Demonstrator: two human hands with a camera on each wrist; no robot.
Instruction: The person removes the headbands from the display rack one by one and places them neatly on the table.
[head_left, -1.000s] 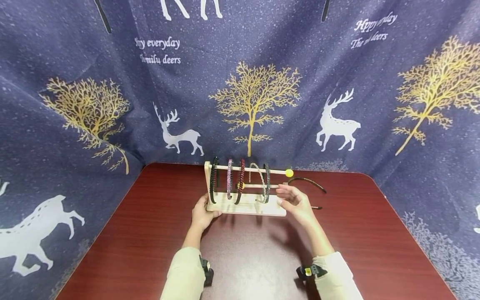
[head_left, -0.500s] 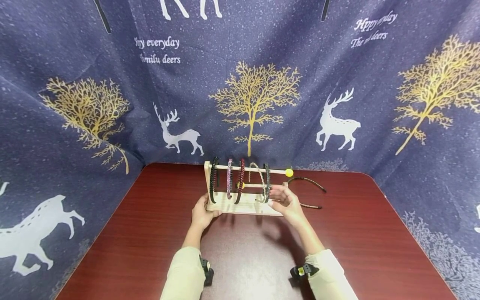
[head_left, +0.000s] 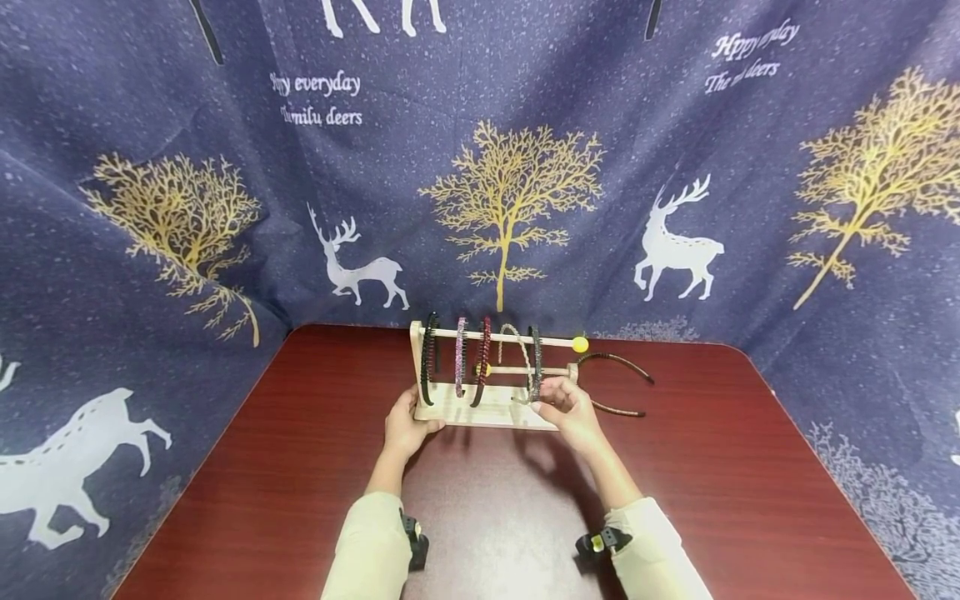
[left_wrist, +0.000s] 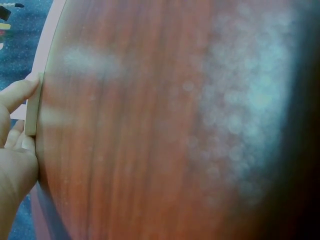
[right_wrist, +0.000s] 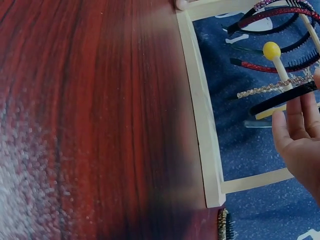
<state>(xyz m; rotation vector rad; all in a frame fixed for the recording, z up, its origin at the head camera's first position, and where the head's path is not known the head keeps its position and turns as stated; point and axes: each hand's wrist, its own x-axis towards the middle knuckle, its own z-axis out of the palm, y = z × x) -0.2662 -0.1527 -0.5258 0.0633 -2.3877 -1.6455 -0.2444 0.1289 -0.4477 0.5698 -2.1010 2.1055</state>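
Note:
A wooden headband stand (head_left: pixel 480 406) stands on the table, and my left hand (head_left: pixel 405 427) grips the left end of its base, thumb on top in the left wrist view. On the upper rod hang a black headband (head_left: pixel 428 358), a pink glittery one (head_left: pixel 460 358), a red one (head_left: pixel 483 358), a beige braided one (head_left: pixel 527 354) and a dark grey glittery one (head_left: pixel 536 358). My right hand (head_left: pixel 573 417) pinches the lower end of the dark grey headband; in the right wrist view its fingers (right_wrist: pixel 296 117) lie against that band (right_wrist: pixel 275 103).
Yellow balls cap the upper rod (head_left: pixel 580 344) and the lower rod. Another headband (head_left: pixel 621 361) lies on the red-brown table (head_left: pixel 300 467), behind and right of my right hand. A blue curtain (head_left: pixel 375 167) with deer and trees hangs behind the table.
My right hand has moved left from the stand's right end to the dark grey headband and now holds its lower end. The left hand has stayed on the base.

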